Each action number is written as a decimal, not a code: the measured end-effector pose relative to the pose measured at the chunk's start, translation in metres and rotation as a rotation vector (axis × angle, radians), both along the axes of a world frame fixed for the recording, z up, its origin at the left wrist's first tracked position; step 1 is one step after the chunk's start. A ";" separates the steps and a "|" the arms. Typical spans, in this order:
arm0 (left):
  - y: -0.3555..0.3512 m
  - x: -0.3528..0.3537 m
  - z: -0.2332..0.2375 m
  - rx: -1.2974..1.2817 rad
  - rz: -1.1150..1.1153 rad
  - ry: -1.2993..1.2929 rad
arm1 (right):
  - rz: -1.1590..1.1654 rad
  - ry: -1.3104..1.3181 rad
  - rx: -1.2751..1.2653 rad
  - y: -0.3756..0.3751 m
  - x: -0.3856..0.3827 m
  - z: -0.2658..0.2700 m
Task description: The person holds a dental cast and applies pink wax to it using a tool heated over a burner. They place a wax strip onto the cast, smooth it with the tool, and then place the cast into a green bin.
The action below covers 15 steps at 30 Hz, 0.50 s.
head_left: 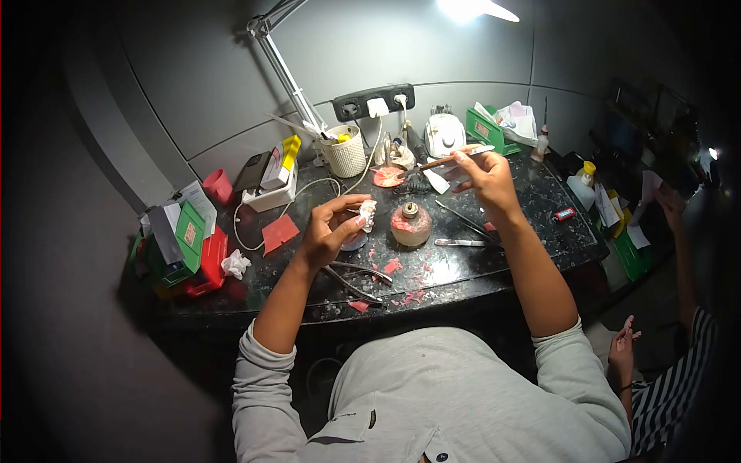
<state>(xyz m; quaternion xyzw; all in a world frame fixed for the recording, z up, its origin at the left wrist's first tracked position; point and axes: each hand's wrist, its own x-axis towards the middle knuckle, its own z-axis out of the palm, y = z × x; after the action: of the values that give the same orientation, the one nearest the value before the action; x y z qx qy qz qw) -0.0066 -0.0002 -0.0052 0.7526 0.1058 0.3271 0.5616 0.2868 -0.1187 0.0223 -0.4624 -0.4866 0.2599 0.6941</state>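
My left hand is closed around a small white and pink dental model, gripped between thumb and fingers left of the burner. My right hand pinches a wax knife with a brown handle, raised over the right side of the bench. Its left tip points toward a round dish of pink wax; whether it touches cannot be told. Between my hands stands a round glass spirit burner, stained pink. No flame can be made out on it.
Pink wax sheet and scraps lie about the bench. Pliers-like tool, metal knife, red lighter, white basket and lamp arm surround the work. At right is another person's hand.
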 end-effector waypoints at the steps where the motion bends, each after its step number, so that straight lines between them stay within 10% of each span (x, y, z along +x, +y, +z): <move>1: 0.001 0.000 0.000 0.056 0.010 0.001 | -0.015 0.032 0.020 -0.003 0.002 0.003; 15: -0.002 0.001 0.003 -0.004 -0.052 0.082 | 0.036 0.067 -0.024 -0.010 0.015 0.002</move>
<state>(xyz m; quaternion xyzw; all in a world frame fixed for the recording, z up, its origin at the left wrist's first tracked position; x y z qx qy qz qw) -0.0059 -0.0020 -0.0025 0.7668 0.1098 0.2814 0.5664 0.3021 -0.1288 0.0243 -0.4529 -0.4683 0.2935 0.6996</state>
